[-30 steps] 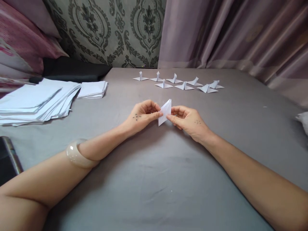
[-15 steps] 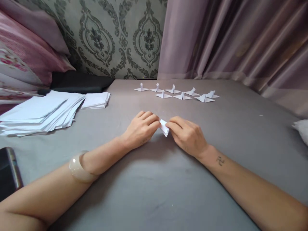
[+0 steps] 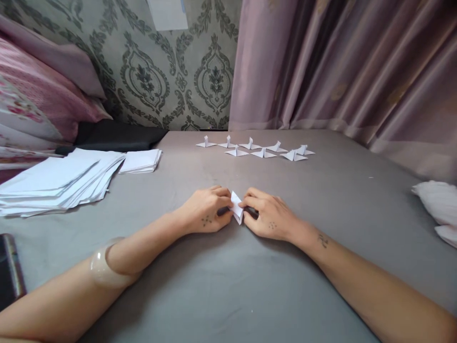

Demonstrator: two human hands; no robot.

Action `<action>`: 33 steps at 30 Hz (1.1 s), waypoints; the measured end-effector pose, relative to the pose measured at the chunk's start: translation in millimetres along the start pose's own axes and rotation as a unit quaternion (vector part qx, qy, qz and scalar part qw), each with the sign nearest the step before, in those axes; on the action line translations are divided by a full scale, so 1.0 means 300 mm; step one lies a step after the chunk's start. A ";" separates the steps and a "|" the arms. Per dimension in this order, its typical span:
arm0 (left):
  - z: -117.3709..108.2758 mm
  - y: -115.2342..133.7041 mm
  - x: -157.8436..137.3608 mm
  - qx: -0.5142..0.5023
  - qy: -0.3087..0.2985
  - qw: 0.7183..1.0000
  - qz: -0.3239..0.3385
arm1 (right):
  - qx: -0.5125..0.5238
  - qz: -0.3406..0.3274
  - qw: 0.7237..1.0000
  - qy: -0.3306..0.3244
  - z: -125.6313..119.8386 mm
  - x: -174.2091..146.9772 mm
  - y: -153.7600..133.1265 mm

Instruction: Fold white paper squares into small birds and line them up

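A small folded white paper piece [image 3: 236, 212] rests low on the grey sheet [image 3: 228, 276], pinched from both sides. My left hand [image 3: 205, 209] grips its left edge with thumb and fingers. Gripping the right edge, my right hand [image 3: 267, 218] lies knuckles up. Most of the paper is hidden between the fingertips. A pale bangle [image 3: 102, 267] sits on my left forearm.
Several finished white paper birds [image 3: 255, 148] stand in rows at the back. Stacks of white sheets [image 3: 57, 181] and a smaller square stack [image 3: 141, 161] lie at left. A dark phone [image 3: 10, 271] is near the left edge, a white cloth [image 3: 437, 202] at right.
The paper, held up as a tall pointed shape a second ago, has been lowered to the sheet and pressed smaller. Both hands moved down and closer together; the view tilted up.
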State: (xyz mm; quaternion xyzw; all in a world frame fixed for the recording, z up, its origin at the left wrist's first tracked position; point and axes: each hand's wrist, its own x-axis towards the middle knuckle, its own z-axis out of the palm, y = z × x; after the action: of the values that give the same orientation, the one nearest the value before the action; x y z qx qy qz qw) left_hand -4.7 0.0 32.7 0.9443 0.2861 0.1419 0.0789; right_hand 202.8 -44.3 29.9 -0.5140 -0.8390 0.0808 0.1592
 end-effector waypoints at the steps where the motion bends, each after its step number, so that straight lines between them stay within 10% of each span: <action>1: -0.003 0.001 0.000 -0.011 -0.003 1.000 -0.011 | 0.010 0.004 1.000 -0.002 -0.001 0.001 0.003; 33: 0.046 -0.015 0.023 -0.160 0.049 0.969 -0.182 | 0.145 0.110 0.983 0.003 0.031 0.062 0.049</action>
State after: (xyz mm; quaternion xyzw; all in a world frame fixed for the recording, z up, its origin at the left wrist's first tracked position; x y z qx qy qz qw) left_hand 2.9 6.6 20.3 0.8435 0.4298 0.2157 0.2393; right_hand 204.0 -20.8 20.1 -0.5745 -0.7565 0.2171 0.2248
